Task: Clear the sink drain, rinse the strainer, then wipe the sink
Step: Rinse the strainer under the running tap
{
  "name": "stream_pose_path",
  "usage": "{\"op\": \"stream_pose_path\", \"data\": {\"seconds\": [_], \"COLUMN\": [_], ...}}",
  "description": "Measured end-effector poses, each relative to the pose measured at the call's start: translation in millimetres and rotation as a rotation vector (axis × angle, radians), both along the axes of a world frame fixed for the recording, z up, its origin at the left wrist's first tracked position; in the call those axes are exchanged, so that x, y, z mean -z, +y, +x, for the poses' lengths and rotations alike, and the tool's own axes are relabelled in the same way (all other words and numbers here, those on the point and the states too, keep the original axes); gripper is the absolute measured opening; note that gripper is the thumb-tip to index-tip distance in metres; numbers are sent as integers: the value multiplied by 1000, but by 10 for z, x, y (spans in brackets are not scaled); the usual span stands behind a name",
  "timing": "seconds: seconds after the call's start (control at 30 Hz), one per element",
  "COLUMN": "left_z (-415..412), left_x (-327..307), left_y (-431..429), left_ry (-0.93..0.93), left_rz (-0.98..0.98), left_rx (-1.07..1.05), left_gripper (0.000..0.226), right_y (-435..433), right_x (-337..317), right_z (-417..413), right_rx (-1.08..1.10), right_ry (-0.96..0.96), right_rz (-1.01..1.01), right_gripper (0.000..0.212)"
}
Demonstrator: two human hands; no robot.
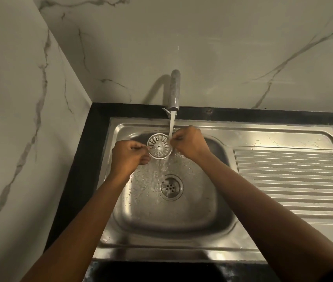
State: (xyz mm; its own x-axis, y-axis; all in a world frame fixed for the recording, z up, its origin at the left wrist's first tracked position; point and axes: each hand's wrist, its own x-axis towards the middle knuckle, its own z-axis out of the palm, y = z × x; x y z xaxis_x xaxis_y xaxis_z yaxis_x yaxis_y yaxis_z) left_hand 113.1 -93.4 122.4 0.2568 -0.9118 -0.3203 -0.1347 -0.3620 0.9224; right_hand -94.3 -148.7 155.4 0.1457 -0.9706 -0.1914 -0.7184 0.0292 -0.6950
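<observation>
Nearest the lens, my two forearms run up from the bottom edge and converge over the sink [202,231]. Left hand [130,157]: fingers curled, thumb and forefinger pinched on the left rim of the strainer [159,146]. Right hand [190,144]: likewise curled, pinching the opposite rim. The paired edge grips keep the strainer's slotted face uncovered and let me tilt it toward the flow; no palm blocks the slots.

The strainer is held in the air above the back of the basin, lifted clear of the drain [170,187], face turned toward me. The water [172,123] from the tap [174,92] strikes near its right edge, beside the right fingertips, then scatters down across the basin floor toward the open drain, so that, I judge, loosened debris washes straight out.

Outward: the ribbed drainboard [289,171] lies to the right, beaded with droplets; a black counter [84,159] frames the steel; marble wall [222,47] behind.

I judge the rinse step in hand, with wiping not yet begun. No cloth is in view.
</observation>
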Motion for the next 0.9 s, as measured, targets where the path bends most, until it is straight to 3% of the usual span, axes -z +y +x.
{"op": "stream_pose_path", "data": {"seconds": [0.5,0.63,0.9], "left_z": [-424,-404,-205], "left_x": [-104,-155,-172], "left_y": [-100,-82,63], "left_ry": [129,105,-45], "left_rz": [44,-1,-80], "left_rx": [80,102,64], "left_gripper": [4,7,6], "right_y": [9,93,192], "right_x": [-310,-236,-132], "right_z": [-361,-445,-231], "right_rx": [52,78,69], "right_ry": [75,67,-12], "right_rz": [-134,-73,19], "right_gripper": [14,23,18]}}
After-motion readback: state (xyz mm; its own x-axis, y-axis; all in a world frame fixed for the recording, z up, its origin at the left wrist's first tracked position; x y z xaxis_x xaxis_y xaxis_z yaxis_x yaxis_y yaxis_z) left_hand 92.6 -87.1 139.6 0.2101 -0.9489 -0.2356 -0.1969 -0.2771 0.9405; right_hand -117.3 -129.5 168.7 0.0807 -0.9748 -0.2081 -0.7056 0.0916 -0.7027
